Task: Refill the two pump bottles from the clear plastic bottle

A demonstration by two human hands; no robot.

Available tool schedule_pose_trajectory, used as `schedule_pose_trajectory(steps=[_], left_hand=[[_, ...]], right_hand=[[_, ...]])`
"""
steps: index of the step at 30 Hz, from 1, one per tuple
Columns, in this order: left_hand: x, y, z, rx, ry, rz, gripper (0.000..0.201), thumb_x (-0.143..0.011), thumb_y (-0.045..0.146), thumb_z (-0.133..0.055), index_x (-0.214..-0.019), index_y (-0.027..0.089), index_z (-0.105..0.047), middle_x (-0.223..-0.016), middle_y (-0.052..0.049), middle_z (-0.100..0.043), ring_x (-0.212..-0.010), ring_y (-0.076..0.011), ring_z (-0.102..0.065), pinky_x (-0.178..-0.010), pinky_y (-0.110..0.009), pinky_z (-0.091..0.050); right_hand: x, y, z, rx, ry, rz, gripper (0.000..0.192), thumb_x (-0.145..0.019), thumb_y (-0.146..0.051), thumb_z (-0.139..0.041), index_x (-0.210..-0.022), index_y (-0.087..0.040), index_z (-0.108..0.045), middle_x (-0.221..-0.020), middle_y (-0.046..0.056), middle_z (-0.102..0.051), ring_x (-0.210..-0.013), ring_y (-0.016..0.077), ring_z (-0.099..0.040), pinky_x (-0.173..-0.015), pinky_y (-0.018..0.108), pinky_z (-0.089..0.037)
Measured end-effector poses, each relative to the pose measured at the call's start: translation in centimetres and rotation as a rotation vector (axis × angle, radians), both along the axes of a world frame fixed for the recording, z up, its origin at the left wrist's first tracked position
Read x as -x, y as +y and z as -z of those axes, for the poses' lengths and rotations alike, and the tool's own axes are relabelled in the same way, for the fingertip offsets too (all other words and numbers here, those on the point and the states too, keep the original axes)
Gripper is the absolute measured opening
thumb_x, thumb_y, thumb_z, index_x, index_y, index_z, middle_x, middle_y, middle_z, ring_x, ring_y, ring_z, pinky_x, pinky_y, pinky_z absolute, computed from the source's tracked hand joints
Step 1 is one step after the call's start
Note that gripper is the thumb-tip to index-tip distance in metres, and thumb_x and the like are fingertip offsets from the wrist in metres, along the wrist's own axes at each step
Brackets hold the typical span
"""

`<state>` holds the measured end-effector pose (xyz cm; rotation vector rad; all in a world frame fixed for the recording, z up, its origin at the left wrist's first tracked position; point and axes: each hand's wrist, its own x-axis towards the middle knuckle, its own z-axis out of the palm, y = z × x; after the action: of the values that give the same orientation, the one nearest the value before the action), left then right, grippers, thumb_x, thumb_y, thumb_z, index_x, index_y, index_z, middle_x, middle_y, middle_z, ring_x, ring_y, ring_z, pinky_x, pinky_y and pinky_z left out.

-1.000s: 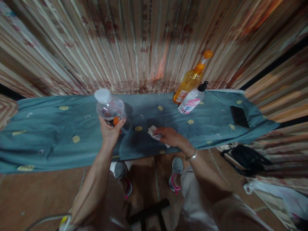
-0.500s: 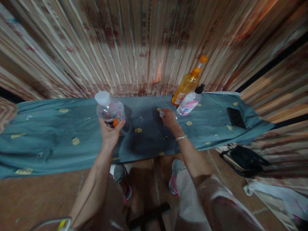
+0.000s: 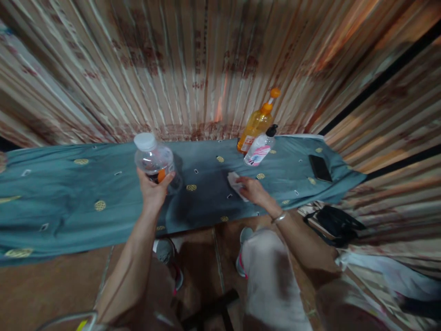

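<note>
My left hand (image 3: 154, 188) grips a clear plastic bottle (image 3: 155, 158) with a white lid and an orange-and-black label, upright on the cloth-covered table. To its right, my right hand (image 3: 253, 189) pinches a folded white tissue (image 3: 235, 184) just over the dark teal tablecloth (image 3: 203, 207). Beyond the right hand stands a clear pump bottle (image 3: 259, 149) with a pink-and-white label and black pump. Just behind that is an amber pump bottle (image 3: 257, 128) with an orange pump top.
A black phone (image 3: 320, 168) lies near the table's right end. On the floor at right sits a black bag (image 3: 336, 223), with pale cloth (image 3: 386, 271) closer to me. Striped curtains (image 3: 165, 69) hang behind the table. A dark metal bar (image 3: 213, 312) shows between my legs.
My right hand has moved down and right, away from the pump bottles, and more of the white tissue shows. My left hand keeps its hold on the bottle. The view has shifted slightly.
</note>
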<state>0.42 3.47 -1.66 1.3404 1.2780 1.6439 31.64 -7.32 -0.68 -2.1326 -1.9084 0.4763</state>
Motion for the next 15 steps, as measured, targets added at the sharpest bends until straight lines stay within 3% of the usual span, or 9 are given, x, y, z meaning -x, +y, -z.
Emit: schedule_pose_trajectory(steps=[3, 5, 7, 9, 12, 15], left_hand=[[-0.2, 0.1, 0.1, -0.009, -0.032, -0.010, 0.079, -0.055, 0.033, -0.089, -0.122, 0.022, -0.049, -0.128, -0.013, -0.065, -0.113, -0.0265, -0.068, -0.104, -0.044, -0.053], [-0.3, 0.1, 0.2, -0.017, -0.051, -0.008, 0.082, -0.053, 0.033, -0.090, -0.123, 0.020, -0.049, -0.129, -0.014, -0.064, -0.115, -0.0276, -0.067, -0.106, -0.045, -0.052], [-0.4, 0.1, 0.3, -0.031, -0.050, -0.009, 0.083, -0.052, 0.033, -0.090, -0.123, 0.020, -0.049, -0.131, -0.015, -0.064, -0.119, -0.0285, -0.066, -0.108, -0.046, -0.050], [-0.4, 0.1, 0.3, -0.043, -0.033, -0.015, 0.083, -0.054, 0.033, -0.090, -0.125, 0.021, -0.049, -0.134, -0.014, -0.062, -0.122, -0.0281, -0.064, -0.110, -0.045, -0.048], [-0.3, 0.2, 0.6, -0.032, -0.022, -0.019, 0.087, -0.053, 0.032, -0.091, -0.127, 0.023, -0.047, -0.136, -0.014, -0.061, -0.122, -0.0274, -0.064, -0.110, -0.045, -0.048], [-0.2, 0.3, 1.0, -0.011, -0.012, -0.024, 0.093, -0.051, 0.034, -0.094, -0.129, 0.021, -0.046, -0.135, -0.015, -0.061, -0.122, -0.0285, -0.064, -0.111, -0.047, -0.047]], right_hand=[[-4.1, -1.0, -0.6, -0.020, -0.058, 0.185, 0.044, -0.084, -0.008, -0.057, -0.127, -0.008, -0.069, -0.111, 0.017, -0.079, -0.101, 0.0258, -0.076, -0.096, 0.036, -0.056], [-4.2, -0.9, -0.7, -0.048, -0.054, 0.217, 0.045, -0.085, -0.010, -0.057, -0.128, -0.011, -0.068, -0.107, 0.013, -0.080, -0.098, 0.0246, -0.076, -0.095, 0.035, -0.057], [-2.5, -0.3, -0.6, -0.082, -0.024, 0.189, 0.046, -0.085, -0.013, -0.058, -0.130, -0.016, -0.068, -0.109, 0.009, -0.080, -0.098, 0.0224, -0.076, -0.096, 0.034, -0.057], [0.1, 0.8, -0.5, -0.120, 0.015, 0.125, 0.048, -0.085, -0.011, -0.058, -0.132, -0.019, -0.067, -0.123, 0.009, -0.076, -0.107, 0.0225, -0.074, -0.101, 0.035, -0.056], [3.3, 2.2, -0.3, -0.151, 0.061, 0.035, 0.048, -0.084, -0.009, -0.061, -0.131, -0.015, -0.066, -0.134, 0.013, -0.071, -0.122, 0.0247, -0.069, -0.109, 0.036, -0.053], [4.1, 2.0, -0.5, -0.168, 0.079, 0.001, 0.048, -0.085, -0.012, -0.066, -0.133, -0.011, -0.064, -0.136, 0.019, -0.069, -0.126, 0.0282, -0.067, -0.111, 0.039, -0.051]])
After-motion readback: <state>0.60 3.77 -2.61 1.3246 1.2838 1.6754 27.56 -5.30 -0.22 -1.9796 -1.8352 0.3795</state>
